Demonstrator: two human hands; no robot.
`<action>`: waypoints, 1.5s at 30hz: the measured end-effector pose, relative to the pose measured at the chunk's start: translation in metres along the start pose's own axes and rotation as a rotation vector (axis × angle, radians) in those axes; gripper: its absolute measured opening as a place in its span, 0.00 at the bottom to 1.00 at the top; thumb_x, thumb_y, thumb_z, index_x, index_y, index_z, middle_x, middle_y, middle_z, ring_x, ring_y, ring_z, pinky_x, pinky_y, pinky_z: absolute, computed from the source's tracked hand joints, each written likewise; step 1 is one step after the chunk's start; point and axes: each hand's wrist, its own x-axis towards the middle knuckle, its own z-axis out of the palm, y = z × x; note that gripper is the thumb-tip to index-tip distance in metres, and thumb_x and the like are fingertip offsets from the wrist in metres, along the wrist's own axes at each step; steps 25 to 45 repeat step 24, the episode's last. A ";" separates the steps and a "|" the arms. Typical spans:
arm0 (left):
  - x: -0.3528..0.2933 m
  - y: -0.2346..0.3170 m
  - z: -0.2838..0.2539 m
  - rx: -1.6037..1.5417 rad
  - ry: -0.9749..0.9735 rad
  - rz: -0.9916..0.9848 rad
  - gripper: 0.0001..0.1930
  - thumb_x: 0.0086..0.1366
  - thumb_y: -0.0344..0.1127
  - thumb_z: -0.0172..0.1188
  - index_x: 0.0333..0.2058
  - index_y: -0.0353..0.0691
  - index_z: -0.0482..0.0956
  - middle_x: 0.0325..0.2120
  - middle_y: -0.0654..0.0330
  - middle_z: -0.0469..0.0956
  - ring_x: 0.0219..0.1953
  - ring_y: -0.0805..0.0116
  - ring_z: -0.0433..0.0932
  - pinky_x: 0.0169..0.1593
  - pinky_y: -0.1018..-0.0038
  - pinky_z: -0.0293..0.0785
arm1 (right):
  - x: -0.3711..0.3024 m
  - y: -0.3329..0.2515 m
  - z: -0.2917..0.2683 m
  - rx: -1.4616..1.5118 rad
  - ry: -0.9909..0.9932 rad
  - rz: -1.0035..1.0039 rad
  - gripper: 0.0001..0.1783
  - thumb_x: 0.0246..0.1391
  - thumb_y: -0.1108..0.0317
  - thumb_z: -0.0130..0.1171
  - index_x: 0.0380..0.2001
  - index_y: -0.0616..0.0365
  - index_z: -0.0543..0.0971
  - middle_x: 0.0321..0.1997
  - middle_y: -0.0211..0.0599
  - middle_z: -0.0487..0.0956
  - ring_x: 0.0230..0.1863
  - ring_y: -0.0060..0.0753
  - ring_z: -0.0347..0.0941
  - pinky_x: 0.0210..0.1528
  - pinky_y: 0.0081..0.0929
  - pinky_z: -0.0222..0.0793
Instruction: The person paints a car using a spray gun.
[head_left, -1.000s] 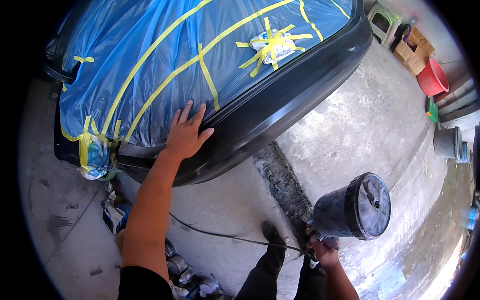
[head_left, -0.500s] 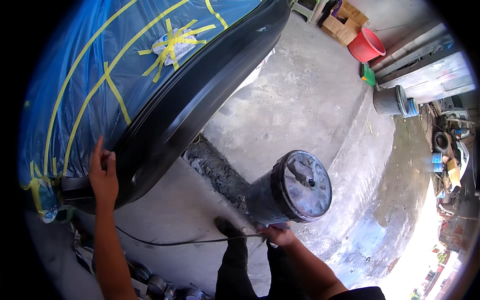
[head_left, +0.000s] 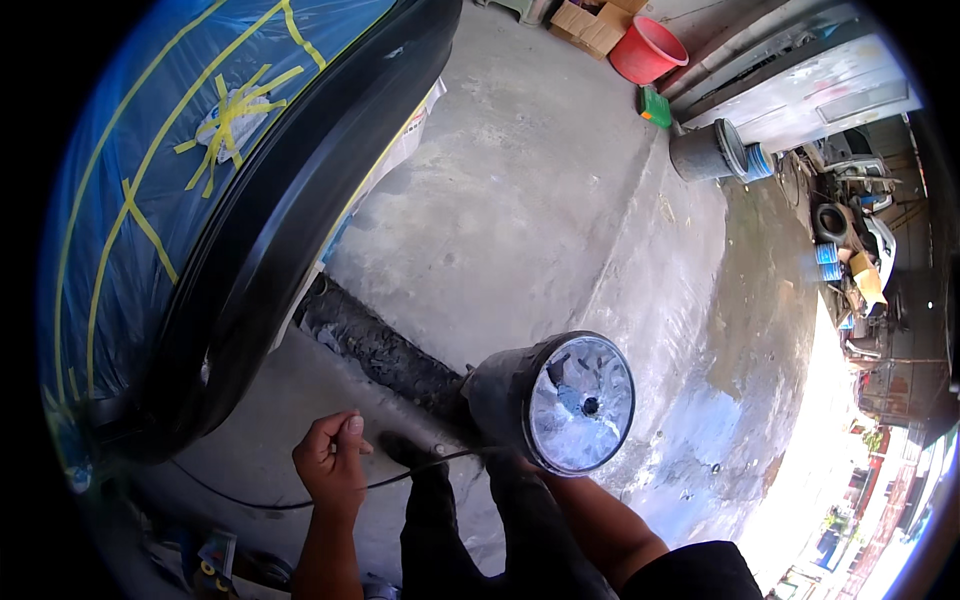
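My right hand (head_left: 522, 470) is mostly hidden beneath the lidded cup of a spray gun (head_left: 580, 405), which it holds up close to me. The cup's round lid is smeared with grey paint and has a small dark cap. A thin dark hose (head_left: 270, 506) runs from near that hand across to the left. My left hand (head_left: 332, 462) is closed, fingers curled and thumb against them, with nothing visible inside. It hangs apart from a long black car bumper (head_left: 245, 250) at the left. Blue masking film (head_left: 110, 170) with yellow tape strips lies behind the bumper.
A dark trench (head_left: 380, 355) crosses the concrete floor ahead of my feet. At the far side stand a red tub (head_left: 648, 50), a cardboard box (head_left: 590, 27), a green container (head_left: 654, 106) and a grey bucket (head_left: 708, 150). Car parts and a tire (head_left: 830, 222) lie at right.
My left hand has drawn away from the bumper's near end toward me and folded its raised index finger. The spray gun has shifted slightly down and left in view as the view turned right.
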 end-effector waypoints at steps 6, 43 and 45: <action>-0.052 0.020 0.060 -0.029 -0.214 0.041 0.08 0.65 0.27 0.49 0.38 0.30 0.74 0.22 0.57 0.78 0.25 0.72 0.77 0.32 0.79 0.72 | -0.063 0.005 -0.042 -0.162 0.311 0.028 0.31 0.49 0.68 0.54 0.56 0.66 0.61 0.54 0.52 0.65 0.54 0.50 0.63 0.57 0.38 0.61; -0.107 0.059 0.219 -0.146 -0.405 -0.108 0.35 0.56 0.45 0.64 0.54 0.28 0.60 0.51 0.53 0.67 0.54 0.61 0.66 0.60 0.66 0.57 | -0.106 0.001 -0.076 0.086 0.645 0.095 0.42 0.42 0.82 0.57 0.62 0.63 0.53 0.61 0.50 0.52 0.50 0.44 0.67 0.42 0.26 0.74; -0.107 0.059 0.219 -0.146 -0.405 -0.108 0.35 0.56 0.45 0.64 0.54 0.28 0.60 0.51 0.53 0.67 0.54 0.61 0.66 0.60 0.66 0.57 | -0.106 0.001 -0.076 0.086 0.645 0.095 0.42 0.42 0.82 0.57 0.62 0.63 0.53 0.61 0.50 0.52 0.50 0.44 0.67 0.42 0.26 0.74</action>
